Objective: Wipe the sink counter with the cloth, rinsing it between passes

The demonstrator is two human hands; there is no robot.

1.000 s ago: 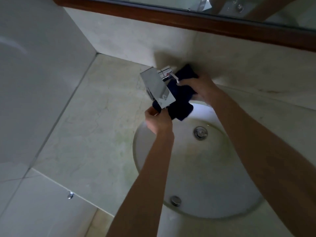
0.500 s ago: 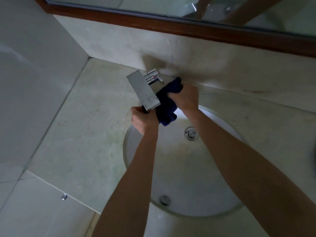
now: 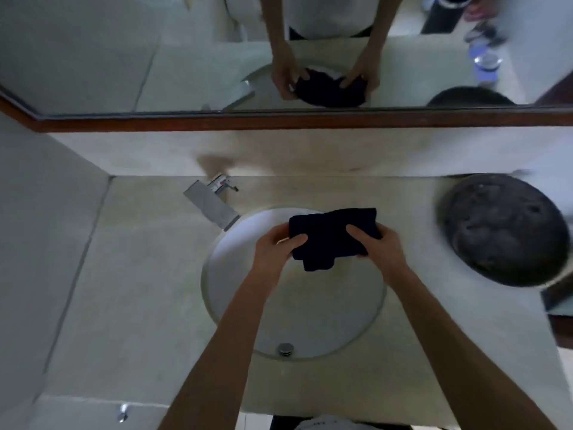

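Moved away from the faucet (image 3: 214,203), the cloth (image 3: 333,235) is now gripped by left hand (image 3: 276,251) and right hand (image 3: 379,246) over the basin (image 3: 235,293)

The single head-worn camera looked steeply down from close above the worktop (image 3: 133,274), facing the wall mirror (image 3: 93,57), with the sink basin (image 3: 310,321) centred below.

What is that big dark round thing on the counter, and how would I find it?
Start at the white sink basin under the mirror, then look right along the counter. There sits a dark round dish with a mottled surface, blurred here. It is wider than the dark cloth and nobody touches it.
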